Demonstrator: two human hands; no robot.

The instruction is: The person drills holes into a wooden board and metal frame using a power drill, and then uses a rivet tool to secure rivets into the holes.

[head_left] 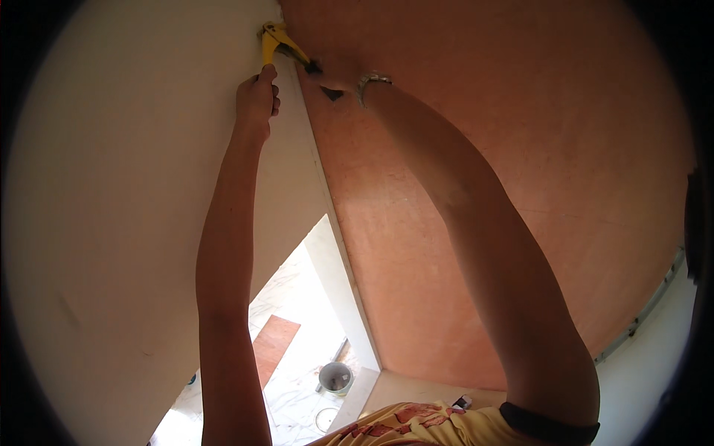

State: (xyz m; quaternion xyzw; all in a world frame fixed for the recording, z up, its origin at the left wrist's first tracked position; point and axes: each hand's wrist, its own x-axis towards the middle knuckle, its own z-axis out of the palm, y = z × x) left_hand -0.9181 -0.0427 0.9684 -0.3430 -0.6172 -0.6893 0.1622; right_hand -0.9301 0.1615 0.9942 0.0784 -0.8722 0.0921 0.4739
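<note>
High up, my left hand [256,100] is closed around the handle of a yellow tool [269,46]. The tool's head lies against the pale wall near the corner, and a yellow arm with a dark end slants from it toward my right hand. I cannot make out its exact kind. My right hand [338,76] is raised beside the reddish-brown panel [446,149], a band [374,79] around its wrist. Its fingers look closed near the tool's dark end but are dim and partly hidden. Below them a dark pointed shape [332,94] shows.
The pale wall [119,186] meets the panel along a narrow edge strip. Far below, a bucket [335,377] and a reddish board [275,346] rest on a marble-patterned floor [294,401]. A metal strip [643,320] runs along the panel's right edge.
</note>
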